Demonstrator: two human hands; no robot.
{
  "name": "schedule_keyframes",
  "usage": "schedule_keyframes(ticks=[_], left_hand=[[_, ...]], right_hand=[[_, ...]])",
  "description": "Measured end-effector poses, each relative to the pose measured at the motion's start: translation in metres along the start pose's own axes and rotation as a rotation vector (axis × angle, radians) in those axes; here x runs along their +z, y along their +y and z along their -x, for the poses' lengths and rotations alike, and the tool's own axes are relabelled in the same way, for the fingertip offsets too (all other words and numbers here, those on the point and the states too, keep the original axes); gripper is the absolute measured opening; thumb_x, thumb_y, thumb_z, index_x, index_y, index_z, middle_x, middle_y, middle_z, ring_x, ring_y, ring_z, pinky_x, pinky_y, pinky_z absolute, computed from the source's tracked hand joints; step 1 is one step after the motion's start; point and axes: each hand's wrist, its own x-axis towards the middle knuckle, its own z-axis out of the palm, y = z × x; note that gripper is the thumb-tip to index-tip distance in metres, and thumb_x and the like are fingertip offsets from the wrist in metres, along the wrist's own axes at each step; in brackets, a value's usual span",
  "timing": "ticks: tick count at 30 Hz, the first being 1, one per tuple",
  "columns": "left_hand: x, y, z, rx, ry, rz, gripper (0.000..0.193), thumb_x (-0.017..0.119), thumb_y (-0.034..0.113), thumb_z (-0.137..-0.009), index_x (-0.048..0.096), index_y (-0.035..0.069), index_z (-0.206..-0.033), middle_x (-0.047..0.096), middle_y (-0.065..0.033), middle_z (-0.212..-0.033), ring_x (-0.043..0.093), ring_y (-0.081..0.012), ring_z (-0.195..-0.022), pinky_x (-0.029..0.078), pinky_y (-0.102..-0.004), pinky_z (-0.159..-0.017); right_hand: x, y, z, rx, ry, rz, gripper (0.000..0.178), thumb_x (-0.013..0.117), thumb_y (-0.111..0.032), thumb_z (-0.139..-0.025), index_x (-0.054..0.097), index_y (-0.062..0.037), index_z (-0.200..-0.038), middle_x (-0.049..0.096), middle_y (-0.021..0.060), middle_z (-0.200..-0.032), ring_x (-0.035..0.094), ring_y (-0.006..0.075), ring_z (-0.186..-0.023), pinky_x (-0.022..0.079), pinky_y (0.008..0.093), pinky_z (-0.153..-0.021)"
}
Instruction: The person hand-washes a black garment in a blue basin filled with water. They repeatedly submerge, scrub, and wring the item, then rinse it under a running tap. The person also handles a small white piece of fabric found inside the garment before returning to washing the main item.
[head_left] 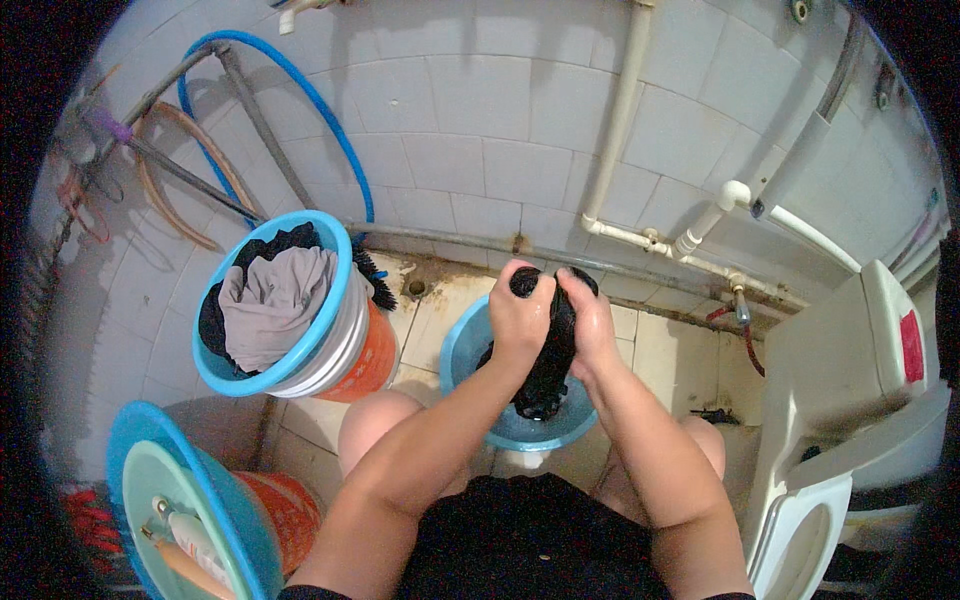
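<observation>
Head view: above the blue basin [463, 335], the left hand [521, 322] is clasping a bunched black cloth [556, 355]; the right hand [593, 325] is gripping its other side, fingers curled; left of the basin, grey fabric [275, 305] is lying in a tub [344, 262].

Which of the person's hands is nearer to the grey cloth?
Left. The left hand holds the black cloth on the side facing the grey cloth; the right hand holds its opposite side, farther right.
</observation>
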Motion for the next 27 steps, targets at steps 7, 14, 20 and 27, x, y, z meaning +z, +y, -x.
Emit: schedule_keyframes(ticks=[7, 14, 20, 27], left_hand=[[-0.041, 0.024, -0.013, 0.142, -0.192, 0.009, 0.027, 0.067, 0.02, -0.074, 0.055, 0.001, -0.088, 0.057, -0.0046, -0.071, 0.052, -0.013, -0.068, 0.044, -0.0277, -0.062], [-0.075, -0.02, -0.022, -0.086, -0.967, -0.326, 0.071, 0.071, 0.024, -0.07, 0.034, 0.001, -0.126, 0.046, -0.0187, -0.121, 0.046, -0.0282, -0.113, 0.039, -0.0355, -0.093], [-0.046, -0.016, -0.007, 0.063, -1.075, -0.271, 0.086, 0.073, 0.021, -0.067, 0.024, 0.003, -0.134, 0.044, -0.0169, -0.125, 0.044, -0.0239, -0.115, 0.035, -0.0332, -0.097], [-0.043, 0.025, -0.004, -0.155, -0.872, -0.056, 0.031, 0.062, 0.012, -0.067, 0.059, -0.002, -0.094, 0.059, -0.0066, -0.067, 0.056, -0.0137, -0.057, 0.045, -0.0275, -0.055]], right_hand=[[-0.047, -0.031, -0.013, -0.399, 0.04, 1.054, 0.048, 0.052, -0.045, -0.085, 0.057, -0.0018, -0.107, 0.062, 0.0192, -0.095, 0.06, 0.0293, -0.091, 0.044, 0.0352, -0.081], [-0.058, -0.029, -0.009, -0.28, -0.197, 1.038, 0.048, 0.073, -0.037, -0.068, 0.058, -0.0034, -0.098, 0.062, 0.0138, -0.092, 0.059, 0.0243, -0.089, 0.045, 0.0343, -0.081], [-0.026, -0.03, 0.016, -0.379, -0.408, 1.143, 0.052, 0.077, -0.032, -0.064, 0.049, -0.0055, -0.1, 0.059, 0.0111, -0.093, 0.056, 0.018, -0.088, 0.044, 0.0317, -0.079], [-0.048, -0.046, 0.002, -0.215, -0.473, 1.077, 0.077, 0.079, -0.03, -0.062, 0.032, -0.0035, -0.117, 0.043, 0.0137, -0.118, 0.047, 0.0204, -0.105, 0.04, 0.0333, -0.088]])
